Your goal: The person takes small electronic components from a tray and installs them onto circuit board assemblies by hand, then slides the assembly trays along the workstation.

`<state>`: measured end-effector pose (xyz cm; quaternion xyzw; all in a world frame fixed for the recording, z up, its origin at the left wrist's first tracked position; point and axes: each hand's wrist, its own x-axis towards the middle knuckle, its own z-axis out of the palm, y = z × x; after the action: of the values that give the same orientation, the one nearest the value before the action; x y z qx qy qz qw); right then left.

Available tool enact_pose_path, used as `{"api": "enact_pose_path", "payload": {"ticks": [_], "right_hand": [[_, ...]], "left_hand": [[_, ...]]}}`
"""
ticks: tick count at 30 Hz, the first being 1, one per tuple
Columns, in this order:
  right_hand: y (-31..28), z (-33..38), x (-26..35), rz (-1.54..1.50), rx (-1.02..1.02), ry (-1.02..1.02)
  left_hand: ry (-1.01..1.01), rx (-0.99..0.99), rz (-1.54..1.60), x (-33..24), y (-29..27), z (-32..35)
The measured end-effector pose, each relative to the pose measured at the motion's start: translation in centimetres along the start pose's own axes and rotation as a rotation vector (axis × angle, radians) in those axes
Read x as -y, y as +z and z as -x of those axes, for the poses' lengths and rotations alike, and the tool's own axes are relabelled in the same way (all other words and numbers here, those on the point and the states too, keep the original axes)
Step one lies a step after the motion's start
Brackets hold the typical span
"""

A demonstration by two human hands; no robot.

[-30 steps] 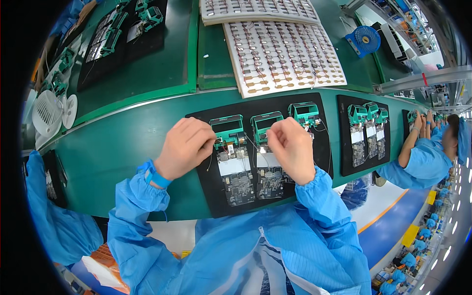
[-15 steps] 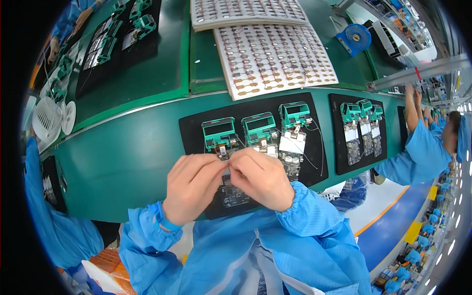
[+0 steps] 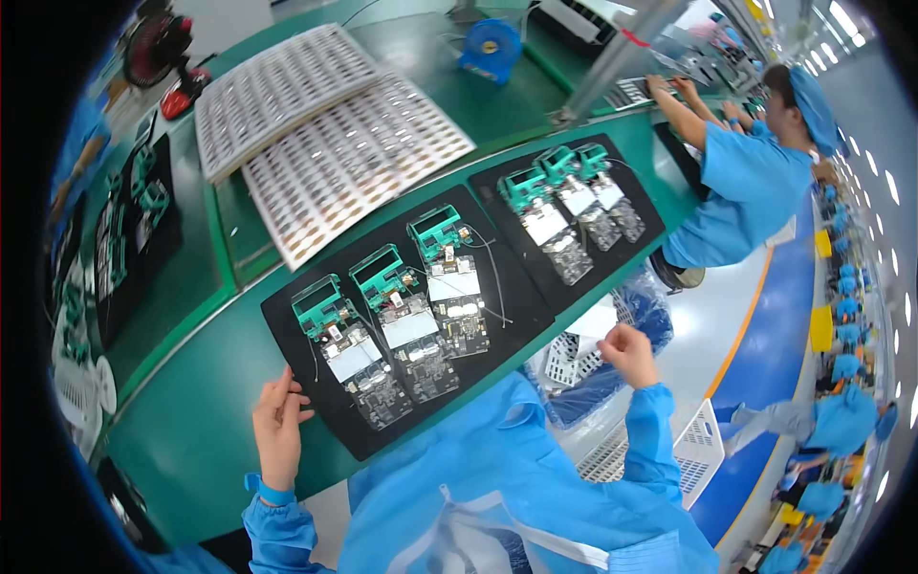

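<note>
My left hand point(image 3: 278, 426) is beside the left edge of a black mat point(image 3: 521, 287), its fingers stretched out and holding nothing. On that mat lie three circuit boards with green plastic frames at their far ends: a left board point(image 3: 381, 397), a middle board point(image 3: 426, 371) and a right board point(image 3: 466, 330). Each carries a pale rectangular patch, and thin cables trail from them. My right hand point(image 3: 629, 355) is off the table, over a basket lined with blue plastic film point(image 3: 650, 311). Its fingers are curled together; whatever they may hold is too small to make out.
White foam trays point(image 3: 354, 158) with rows of small parts lie beyond the mat. A second black mat point(image 3: 612, 263) with similar boards is at the right, near a co-worker in blue point(image 3: 755, 191). A blue fan point(image 3: 491, 50) stands farther back. A white crate point(image 3: 701, 450) is below the table.
My hands have parted from their pinch over the left board. The left moved to the mat's left edge, the right out over the lined basket. The view has turned to the right.
</note>
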<state>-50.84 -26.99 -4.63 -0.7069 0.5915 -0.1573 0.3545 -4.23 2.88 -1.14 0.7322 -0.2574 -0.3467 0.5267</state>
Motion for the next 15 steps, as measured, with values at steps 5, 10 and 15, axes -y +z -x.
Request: {"api": "enact_pose_path", "payload": {"ticks": [5,10,15], "right_hand": [[1.1,-0.7,-1.9,0.096,-0.067,-0.07],[-1.0,-2.2,-0.7,0.039,0.107,-0.179],[-4.8,-0.7,1.4,-0.226,0.203,0.01]], "left_hand": [[0.007,0.05,0.006,-1.5,5.1,-2.5],[0.11,0.104,0.022,-1.9,11.5,-3.0],[0.249,0.204,-0.083,-4.3,19.2,-7.0]]}}
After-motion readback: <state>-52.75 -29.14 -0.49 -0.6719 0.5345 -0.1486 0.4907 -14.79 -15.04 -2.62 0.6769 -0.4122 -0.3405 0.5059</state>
